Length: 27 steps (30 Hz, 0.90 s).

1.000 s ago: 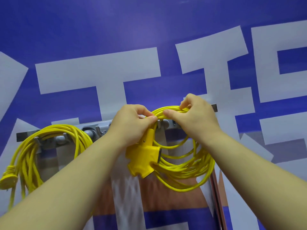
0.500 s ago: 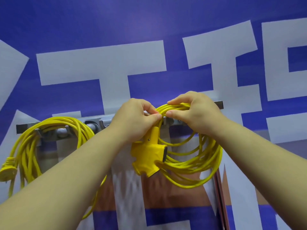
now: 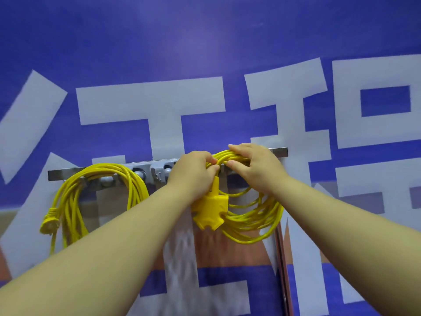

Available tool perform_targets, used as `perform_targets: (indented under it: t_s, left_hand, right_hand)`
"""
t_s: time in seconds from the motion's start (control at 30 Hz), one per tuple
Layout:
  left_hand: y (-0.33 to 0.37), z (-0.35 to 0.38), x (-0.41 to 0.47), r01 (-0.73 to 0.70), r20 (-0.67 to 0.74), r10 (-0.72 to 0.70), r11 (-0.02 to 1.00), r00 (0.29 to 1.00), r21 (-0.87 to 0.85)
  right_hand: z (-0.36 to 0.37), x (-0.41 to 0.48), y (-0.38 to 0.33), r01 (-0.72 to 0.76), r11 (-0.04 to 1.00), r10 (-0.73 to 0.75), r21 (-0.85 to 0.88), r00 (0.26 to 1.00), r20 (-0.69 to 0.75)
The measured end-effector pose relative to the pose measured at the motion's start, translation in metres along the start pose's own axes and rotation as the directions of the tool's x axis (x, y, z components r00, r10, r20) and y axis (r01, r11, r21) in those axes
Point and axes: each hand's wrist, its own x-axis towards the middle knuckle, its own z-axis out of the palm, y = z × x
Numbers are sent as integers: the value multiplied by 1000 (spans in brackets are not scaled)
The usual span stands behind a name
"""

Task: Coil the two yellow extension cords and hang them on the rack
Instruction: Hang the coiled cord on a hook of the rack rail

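- Well, the left hand point(image 3: 193, 172) and right hand point(image 3: 255, 167) both pinch the second cord's point(image 3: 255, 221) top loops at the rack's point(image 3: 279, 152) right end, hiding its hooks there.
- The socket block point(image 3: 210, 210) dangles below the rack.
- The first cord point(image 3: 100, 176) hangs from the rack's left end.
- A blue banner point(image 3: 205, 42) backs the rack.

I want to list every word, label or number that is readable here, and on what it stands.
Blue wall: large white characters, partly cut off and hidden; I cannot read them for sure.
Left cord, right cord, socket block, rack: no print visible.
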Motion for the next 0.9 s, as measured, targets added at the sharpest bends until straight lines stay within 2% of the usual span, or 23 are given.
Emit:
perform_targets:
  t_s: [0.1,0.27,0.47,0.7,0.9]
  left_hand:
    - [0,0,-5,22,16,-22,1000,1000,-17]
    - [7,2,-6,40,3,-40,999,999,-1]
    - [5,0,2,-15,-39,19,994,999,108]
    - [-13,-2,14,-48,-20,47,999,999,-22]
    - [-16,-8,15,-2,27,1,999,1000,35]
  right_hand:
    - [-6,-6,-2,-9,997,14,-71,997,74]
    - [-9,-9,-4,-42,996,51,-81,992,112]
    - [-9,-1,-9,-63,998,62,23,998,16]
    - [-1,5,-6,-77,996,79,40,996,-47]
    - [-3,6,-4,-48,998,50,35,997,-55]
